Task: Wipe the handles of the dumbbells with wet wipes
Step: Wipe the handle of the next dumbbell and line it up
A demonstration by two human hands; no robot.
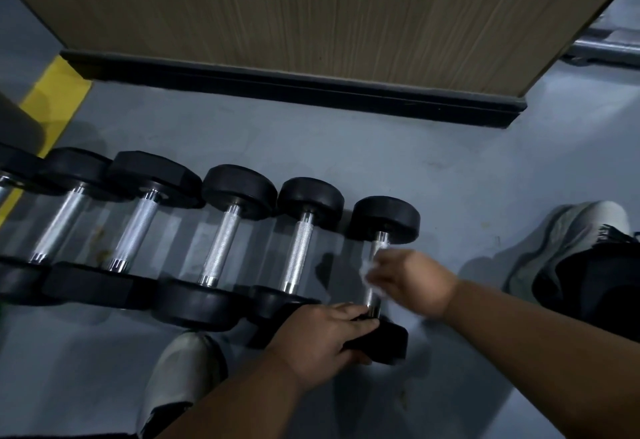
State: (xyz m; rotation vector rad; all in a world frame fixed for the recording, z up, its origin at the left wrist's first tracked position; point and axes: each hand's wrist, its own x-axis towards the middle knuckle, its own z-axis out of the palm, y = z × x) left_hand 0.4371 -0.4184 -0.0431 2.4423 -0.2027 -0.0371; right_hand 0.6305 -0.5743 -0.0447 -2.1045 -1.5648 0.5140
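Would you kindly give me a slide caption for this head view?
Left hand steadies the rightmost dumbbell while right hand rubs a wet wipe on its handle.

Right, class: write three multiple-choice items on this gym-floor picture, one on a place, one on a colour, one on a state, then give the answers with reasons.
1. Where is the wet wipe?
A. on the floor
B. on the handle of the rightmost dumbbell
C. on the wooden panel

2. What colour are the dumbbell ends?
A. black
B. red
C. silver

3. What is the left hand doing?
A. hanging free
B. wiping
C. holding the near end of that dumbbell

Answers: B, the right hand presses it to the handle; A, every end is black; C, its fingers wrap the end.
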